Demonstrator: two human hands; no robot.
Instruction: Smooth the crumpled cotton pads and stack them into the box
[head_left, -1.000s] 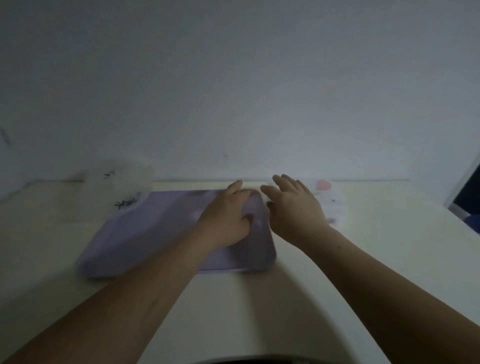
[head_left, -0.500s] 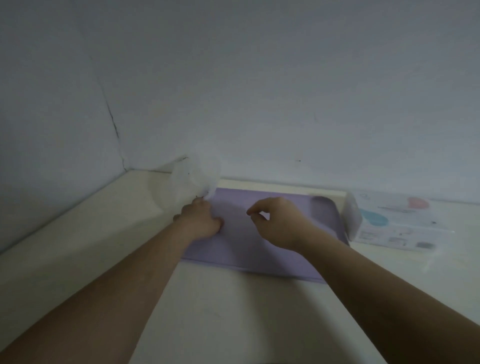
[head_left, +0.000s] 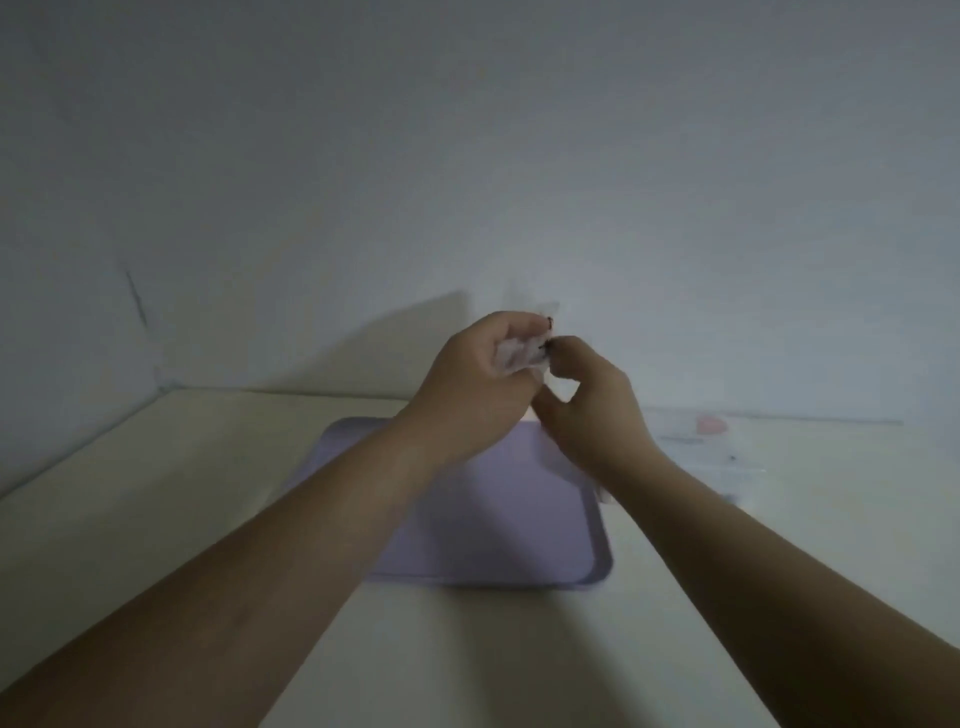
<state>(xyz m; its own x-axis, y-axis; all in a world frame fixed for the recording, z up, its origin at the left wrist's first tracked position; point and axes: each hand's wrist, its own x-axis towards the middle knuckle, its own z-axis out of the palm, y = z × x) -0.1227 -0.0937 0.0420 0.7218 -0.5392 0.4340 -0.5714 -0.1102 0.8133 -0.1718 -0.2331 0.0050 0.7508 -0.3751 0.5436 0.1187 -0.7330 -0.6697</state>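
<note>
Both my hands are raised above a lilac tray (head_left: 519, 525) on the table. My left hand (head_left: 467, 387) grips a crumpled translucent bag (head_left: 518, 354) with small black print; its upper part fades pale against the wall. My right hand (head_left: 595, 402) pinches the bag's right edge between thumb and fingertips, touching the left hand. What the bag holds is hidden, and no loose cotton pads show. A white box (head_left: 698, 441) with a pink spot lies flat to the right of the tray, partly behind my right wrist.
The cream table (head_left: 171, 499) meets a grey wall (head_left: 467, 156) at the back and another at the left, forming a corner at the back left. The tray's surface shows nothing on it. The light is dim.
My left hand took the bag from the tray's back left and lifted it. My right hand rose from the tray to pinch it. The camera view swung right.
</note>
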